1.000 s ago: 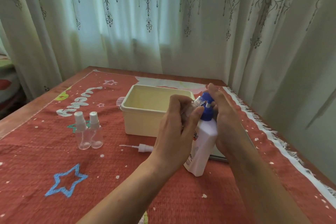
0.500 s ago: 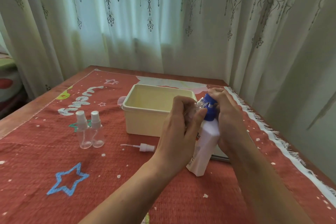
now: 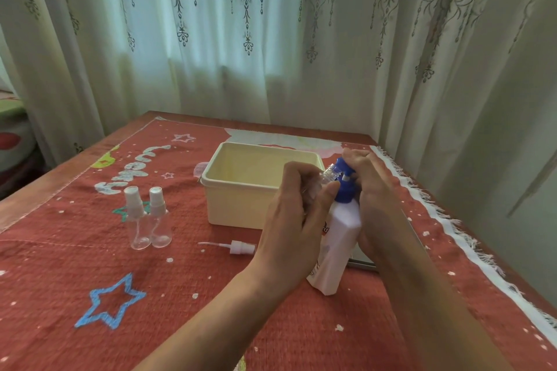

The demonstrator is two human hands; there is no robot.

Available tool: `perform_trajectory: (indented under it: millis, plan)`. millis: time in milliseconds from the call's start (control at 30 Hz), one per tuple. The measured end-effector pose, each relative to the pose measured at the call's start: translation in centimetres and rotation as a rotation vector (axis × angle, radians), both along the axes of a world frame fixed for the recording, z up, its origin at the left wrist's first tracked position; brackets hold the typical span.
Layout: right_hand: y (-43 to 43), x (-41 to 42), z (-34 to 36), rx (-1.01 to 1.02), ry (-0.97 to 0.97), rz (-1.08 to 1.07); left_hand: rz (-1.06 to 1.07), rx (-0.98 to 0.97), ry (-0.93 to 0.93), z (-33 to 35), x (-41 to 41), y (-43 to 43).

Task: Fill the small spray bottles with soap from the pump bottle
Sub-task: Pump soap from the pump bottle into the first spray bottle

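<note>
Since a second ago the right hand (image 3: 373, 199) has come down from above the pump and curled over it; nothing else on the table has shifted.

Pale patterned curtains (image 3: 271, 39) hang across the whole back of the view. Below them a wooden table (image 3: 45, 187) carries a red cloth (image 3: 180, 295) with a blue star, white letters and a white fringe on its right edge. A cream tub (image 3: 241, 208) sits open toward the far middle of the cloth.

Just right of the tub's near corner, the white pump bottle (image 3: 337, 244) rests with its base on the cloth and leans a little. The right hand holds it at the top, fingers wrapped over the blue pump head (image 3: 343, 194), with the palm against the bottle's right side. The left hand (image 3: 295, 229) is closed round a clear spray bottle (image 3: 328, 173) – uncapped, held on a slant with its threaded neck right at the pump's spout. Whether soap is coming out cannot be seen. A thin grey edge (image 3: 361, 263) lies flat on the cloth behind the pump bottle, mostly hidden by the right forearm.

Well to the left, the left capped bottle (image 3: 137, 221) and the right capped bottle (image 3: 159, 218) stand upright, touching – both clear with white spray tops. Between them and the left hand a loose spray top (image 3: 239, 248) lies on its side, its thin tube pointing left.
</note>
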State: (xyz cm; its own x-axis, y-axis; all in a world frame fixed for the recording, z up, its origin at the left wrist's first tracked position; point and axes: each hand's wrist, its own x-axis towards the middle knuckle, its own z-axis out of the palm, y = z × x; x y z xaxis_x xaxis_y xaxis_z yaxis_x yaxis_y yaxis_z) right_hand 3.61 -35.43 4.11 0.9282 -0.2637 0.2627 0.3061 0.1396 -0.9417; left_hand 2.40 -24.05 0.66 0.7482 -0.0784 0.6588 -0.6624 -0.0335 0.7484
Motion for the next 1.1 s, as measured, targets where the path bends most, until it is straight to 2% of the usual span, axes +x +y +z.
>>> perform_trajectory:
  millis: [100,300,500,700,867,1100]
  plan:
    - [0.06,-0.07,0.04,0.017,0.050,-0.024,-0.003,0.002,0.002,0.18,0.04,0.02]
    - [0.06,0.02,0.16,0.032,-0.023,0.002,0.012,0.017,0.010,0.06,-0.09,0.04]
    - [0.16,-0.14,0.15,0.026,0.044,-0.015,-0.001,0.010,0.011,0.28,-0.13,0.06]
    - [0.02,-0.03,0.06,0.035,-0.019,-0.006,0.000,0.024,0.012,0.18,-0.24,0.03]
    - [0.21,-0.22,0.19,0.024,0.051,-0.020,0.012,0.007,-0.003,0.30,-0.03,0.08]
    - [-0.02,-0.17,0.08,0.039,0.007,0.025,0.005,0.024,-0.001,0.10,-0.09,0.07]
